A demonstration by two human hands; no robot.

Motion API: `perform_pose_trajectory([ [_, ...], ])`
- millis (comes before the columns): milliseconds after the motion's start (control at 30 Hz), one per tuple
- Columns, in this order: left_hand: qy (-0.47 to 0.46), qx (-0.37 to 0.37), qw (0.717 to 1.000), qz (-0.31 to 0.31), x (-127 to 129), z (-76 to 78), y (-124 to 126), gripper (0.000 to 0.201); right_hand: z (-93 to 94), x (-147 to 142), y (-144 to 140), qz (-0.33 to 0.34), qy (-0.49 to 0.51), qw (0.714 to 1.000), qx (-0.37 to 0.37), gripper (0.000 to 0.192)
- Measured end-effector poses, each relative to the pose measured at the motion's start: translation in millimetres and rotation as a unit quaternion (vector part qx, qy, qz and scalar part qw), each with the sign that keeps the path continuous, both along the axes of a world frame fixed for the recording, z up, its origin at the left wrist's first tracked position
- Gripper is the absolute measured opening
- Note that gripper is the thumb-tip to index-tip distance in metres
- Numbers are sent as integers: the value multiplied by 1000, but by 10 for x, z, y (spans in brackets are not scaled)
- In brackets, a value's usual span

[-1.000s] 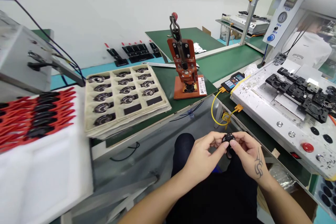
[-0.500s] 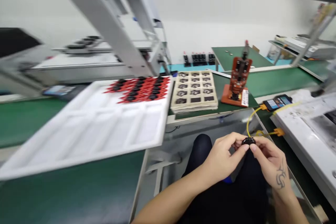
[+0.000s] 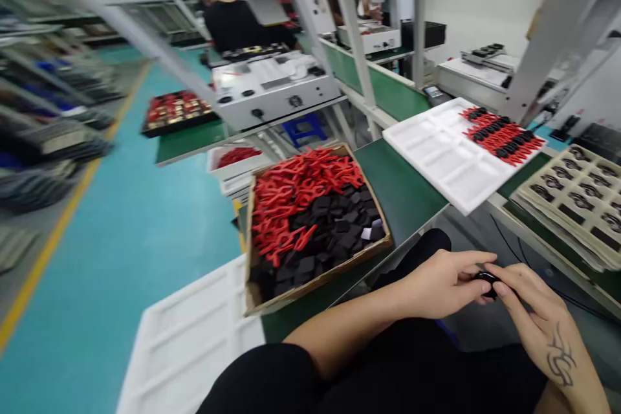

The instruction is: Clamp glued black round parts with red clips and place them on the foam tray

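Both the left hand [image 3: 444, 284] and the right hand [image 3: 533, 317] pinched one small black rounded plastic part [image 3: 486, 279] between their fingertips, a cardboard box of red clips [image 3: 310, 220] lying well left of them.

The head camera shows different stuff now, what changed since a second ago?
The view swung left: the orange press and white machine are gone, and a cardboard box of red clips and black pieces now shows. The left hand and right hand still pinch the small black part over the lap.
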State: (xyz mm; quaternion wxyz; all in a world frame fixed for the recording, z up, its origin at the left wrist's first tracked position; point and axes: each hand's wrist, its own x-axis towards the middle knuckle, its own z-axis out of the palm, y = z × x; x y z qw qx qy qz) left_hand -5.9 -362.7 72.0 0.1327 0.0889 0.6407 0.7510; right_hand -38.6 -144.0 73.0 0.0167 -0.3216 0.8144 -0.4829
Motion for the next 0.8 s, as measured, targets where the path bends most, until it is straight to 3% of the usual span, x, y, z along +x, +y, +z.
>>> perform_pose_trajectory([
  [133,-55,87,984,148,393,83,-438,56,-81,-162,-439,21,-38,999,30,31],
  [267,-47,74,953,289,770,232,-1002,44,-51,-281,-1022,40,-42,998,25,30],
  [367,-36,49,910,409,1014,211,-1466,41,2,-302,-1548,117,-14,993,9,21],
  [467,-39,63,864,498,1169,115,-1820,43,14,-304,-2084,236,45,971,12,15],
  [667,-90,181,840,504,1230,27,-2032,51,-40,-338,-2860,403,165,887,151,35],
  [800,-102,210,842,487,1253,10,-2022,48,-14,-401,-2990,439,132,872,171,21],
])
